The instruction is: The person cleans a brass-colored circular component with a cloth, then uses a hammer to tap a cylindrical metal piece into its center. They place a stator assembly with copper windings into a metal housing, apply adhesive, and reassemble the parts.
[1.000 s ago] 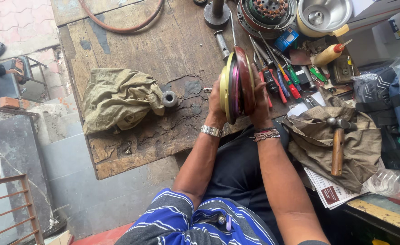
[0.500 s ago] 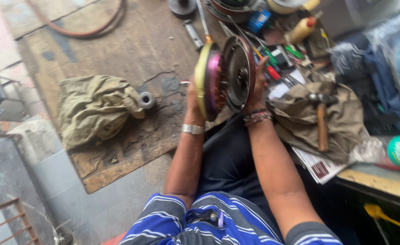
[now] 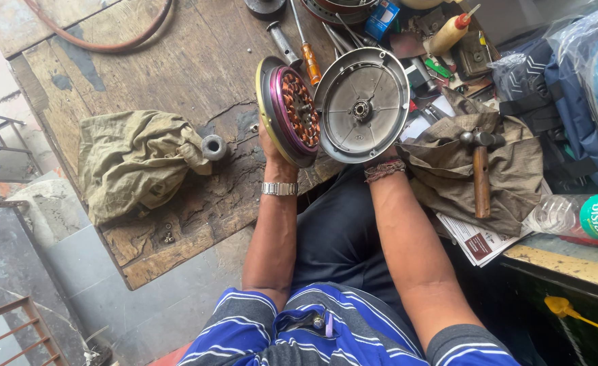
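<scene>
Head view: left hand (image 3: pixel 272 146) holds motor stator (image 3: pixel 291 110), right hand (image 3: pixel 380 161) the cover (image 3: pixel 363 104).

A second ago the two round motor halves were pressed face to face, edge-on to the camera, between both hands. Now they have come apart: the left hand (image 3: pixel 272 146) holds the half with the copper windings and purple ring (image 3: pixel 289 110), tilted so its inside shows, while the right hand (image 3: pixel 380 161) has swung the grey metal cover (image 3: pixel 362 105) open to face the camera, its hub and ribs visible. The two halves now touch only near their inner edges. The view has also shifted closer to the wooden bench (image 3: pixel 143 68).
</scene>
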The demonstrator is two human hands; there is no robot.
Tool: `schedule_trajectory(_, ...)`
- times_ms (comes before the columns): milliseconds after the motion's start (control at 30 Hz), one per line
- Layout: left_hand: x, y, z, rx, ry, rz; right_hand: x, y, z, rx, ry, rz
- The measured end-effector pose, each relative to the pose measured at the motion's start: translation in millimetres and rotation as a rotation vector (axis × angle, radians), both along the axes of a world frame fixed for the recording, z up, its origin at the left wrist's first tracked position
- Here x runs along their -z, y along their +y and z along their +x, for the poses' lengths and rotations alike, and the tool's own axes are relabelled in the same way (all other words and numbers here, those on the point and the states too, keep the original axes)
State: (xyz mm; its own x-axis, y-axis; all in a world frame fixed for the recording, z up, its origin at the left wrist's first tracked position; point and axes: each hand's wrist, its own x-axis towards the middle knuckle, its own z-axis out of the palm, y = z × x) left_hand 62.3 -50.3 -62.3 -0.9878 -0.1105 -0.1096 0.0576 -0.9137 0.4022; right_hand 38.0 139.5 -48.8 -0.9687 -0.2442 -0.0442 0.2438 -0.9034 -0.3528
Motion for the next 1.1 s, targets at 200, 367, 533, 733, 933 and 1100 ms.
schedule_trajectory(200,8,-8,-1,-0.044,0.028,-0.145,0,7,0,0.041,0.003,0.013)
schedule_trajectory(367,1,-28,6,0.140,0.060,0.162,-2,10,0,0.025,0.019,0.043)
schedule_trajectory(533,-5,-30,6,0.198,-0.009,0.259,-3,12,-3,0.079,0.025,0.058)
schedule_trajectory(733,-1,-10,-6,0.097,0.009,-0.080,-5,8,-3,0.068,0.036,0.084)
schedule_trajectory(933,-2,2,4,0.088,-0.098,-0.145,-11,-4,-4,0.082,0.091,0.211)
schedule_trajectory(1100,5,8,-1,0.038,-0.152,-0.133,-20,-13,1,0.141,0.274,0.517)
